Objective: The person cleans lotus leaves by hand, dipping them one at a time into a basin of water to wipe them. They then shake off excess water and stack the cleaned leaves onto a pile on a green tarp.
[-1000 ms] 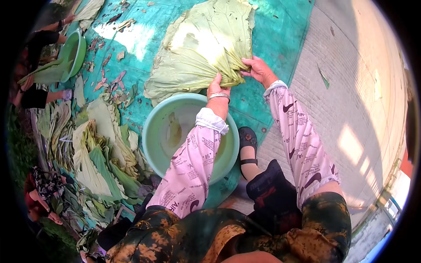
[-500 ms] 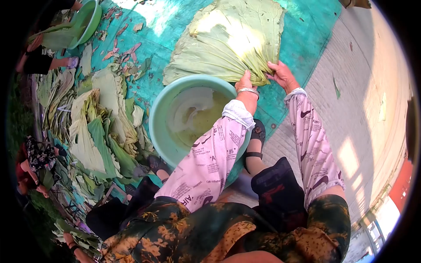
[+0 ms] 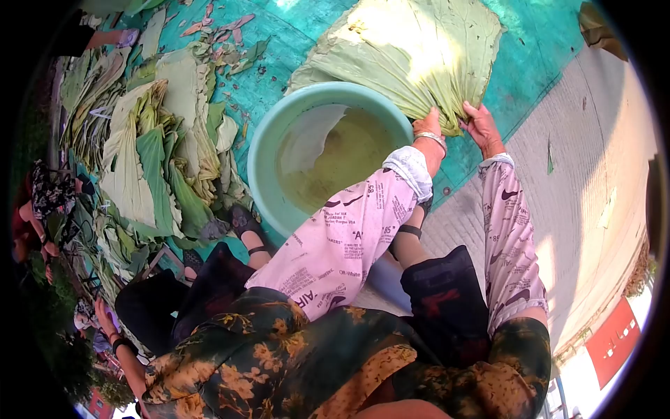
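A broad sheaf of flat, pale green leaves [image 3: 391, 52] fans out on the ground sheet, gathered into pleats at its near end. My left hand [image 3: 429, 131] is closed on that gathered end, thumb on top. At the corner beside it, my right hand [image 3: 483, 127] pinches the leaves' edge between thumb and fingers. Just left of my hands stands a light green basin [image 3: 262, 153] holding shallow, cloudy yellowish water; its rim overlaps the near edge of the leaves. My left forearm crosses over the basin's right side.
More large leaves [image 3: 132, 174] lie heaped on the left. The teal ground sheet [image 3: 537, 77] carries dry leaf scraps [image 3: 234, 28] and borders ribbed concrete [image 3: 579, 153] on the right. Other people's limbs show at the left, including a hand [image 3: 105, 318] near my left knee.
My view has shifted, so the basin and leaves appear higher and farther right. Both hands still grip the gathered leaf end. The green tub at upper left has mostly left view.
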`<state>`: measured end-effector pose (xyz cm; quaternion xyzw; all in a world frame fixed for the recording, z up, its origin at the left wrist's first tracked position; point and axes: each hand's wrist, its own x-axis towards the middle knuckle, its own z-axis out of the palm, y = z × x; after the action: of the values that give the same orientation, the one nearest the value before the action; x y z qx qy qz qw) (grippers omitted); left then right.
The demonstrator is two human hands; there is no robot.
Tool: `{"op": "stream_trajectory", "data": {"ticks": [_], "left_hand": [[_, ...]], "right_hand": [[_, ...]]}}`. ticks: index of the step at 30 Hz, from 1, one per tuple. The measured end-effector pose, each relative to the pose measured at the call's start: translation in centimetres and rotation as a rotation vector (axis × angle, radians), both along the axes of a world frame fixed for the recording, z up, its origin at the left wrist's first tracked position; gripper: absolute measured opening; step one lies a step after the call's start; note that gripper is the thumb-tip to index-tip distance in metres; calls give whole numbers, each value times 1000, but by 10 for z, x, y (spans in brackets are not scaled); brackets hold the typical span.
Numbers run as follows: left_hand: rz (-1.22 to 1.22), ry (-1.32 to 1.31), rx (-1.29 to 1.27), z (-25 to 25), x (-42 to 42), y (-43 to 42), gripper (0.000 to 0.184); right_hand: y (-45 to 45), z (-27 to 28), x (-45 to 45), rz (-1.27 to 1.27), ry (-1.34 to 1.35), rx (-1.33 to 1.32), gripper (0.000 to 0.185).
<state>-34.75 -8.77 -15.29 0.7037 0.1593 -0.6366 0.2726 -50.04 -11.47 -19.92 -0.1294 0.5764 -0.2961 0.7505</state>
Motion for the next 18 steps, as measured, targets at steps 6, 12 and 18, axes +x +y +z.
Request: {"op": "stream_trajectory", "data": {"ticks": [6, 12, 18], "left_hand": [[-99, 236, 98, 23, -13, 16, 46], [-698, 61, -539, 91, 56, 65, 44], [-1533, -794, -832, 176, 250, 95, 51]], "right_hand": [[0, -4, 0, 43, 97, 22, 31], [-2, 16, 10, 134, 253, 80, 28], [16, -1, 1, 115, 228, 69, 34]]}}
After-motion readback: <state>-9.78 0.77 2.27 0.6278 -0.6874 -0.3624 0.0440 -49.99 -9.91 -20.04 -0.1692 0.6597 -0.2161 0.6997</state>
